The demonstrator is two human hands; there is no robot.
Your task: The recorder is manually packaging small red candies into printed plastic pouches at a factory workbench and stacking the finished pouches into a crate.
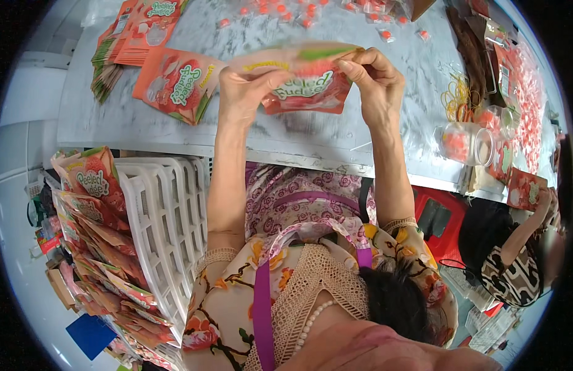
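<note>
A red candy pouch (311, 93) is held up over the near part of the table, its top edge smeared by motion. My left hand (246, 93) pinches its upper left side between thumb and fingers. At the upper right corner, my right hand (376, 77) grips it the same way. Whether the pouch's mouth is open cannot be made out. Just left of my left hand, another red pouch (175, 83) lies flat on the table. Beyond that is a stack of similar pouches (141, 34), partly fanned out.
Red wrapped candies (280, 9) lie scattered at the table's (336, 145) far side. Clear tubs (466, 145) of candy stand at the right, near yellow rubber bands (456, 99). A white crate (166, 229) beside pouches (101, 235) stands lower left. Another person's hand (549, 201) holds a pouch at far right.
</note>
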